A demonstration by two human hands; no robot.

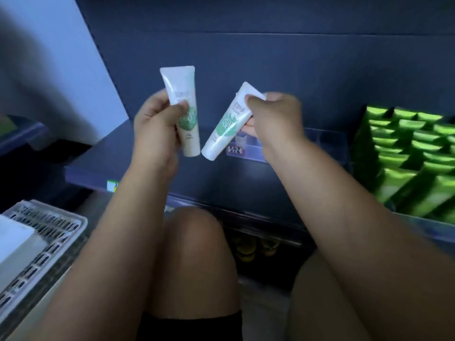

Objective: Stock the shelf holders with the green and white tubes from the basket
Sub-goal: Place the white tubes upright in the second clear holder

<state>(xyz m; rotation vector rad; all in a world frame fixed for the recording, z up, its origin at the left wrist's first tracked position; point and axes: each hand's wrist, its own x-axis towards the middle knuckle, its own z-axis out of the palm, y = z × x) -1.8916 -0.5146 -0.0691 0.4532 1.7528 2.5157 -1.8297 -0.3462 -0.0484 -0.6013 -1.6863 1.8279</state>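
Two green-and-white plastic squeeze tubes are in view, one in each of the person's two hands, both held up in the air in front of the dark blue shelf (221, 175).

The left hand (157, 126) grips the first tube (179, 87) round its middle. The thumb lies across the printed front and the other fingers curl behind it. This tube stands nearly upright, flat crimped end up.

The right hand (275, 119) pinches the second tube (225, 130) near its crimped end, thumb on the front and fingertips behind. This tube tilts, its lower end pointing down and to the left. The lower ends of the two tubes hang just beside each other.

One clear plastic holder (327, 141) sits on the shelf behind the right hand, with a small label on its front edge. To its right stand several rows of bright green packs (406, 148), too blurred to count.

One white slotted plastic basket (53, 226) sits at lower left, well apart from both tubes, with one white box (14, 244) in it.
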